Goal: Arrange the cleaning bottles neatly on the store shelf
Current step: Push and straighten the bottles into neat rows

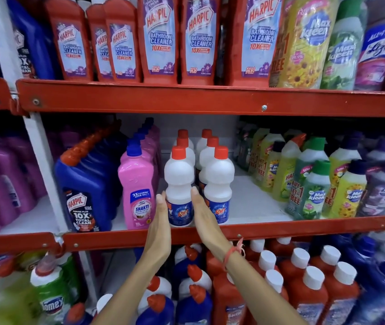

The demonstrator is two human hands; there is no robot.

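Two rows of white Rin bottles with red caps stand on the middle shelf (280, 227). The front left Rin bottle (179, 174) is upright at the shelf's front edge, and the front right Rin bottle (219, 179) stands beside it. My left hand (161, 221) lies flat, fingers straight, along the left side of the front left bottle's label. My right hand (204, 219) is flat against its right side, between the two front bottles. Neither hand's fingers wrap around the bottle. A red thread is tied on my right wrist.
A pink Shakti bottle (137, 184) stands just left of my left hand, with blue Harpic bottles (86, 184) beyond. Bare white shelf (250, 198) lies right of the Rin rows, then Max Kleen bottles (313, 191). Red Harpic bottles (161, 38) fill the shelf above.
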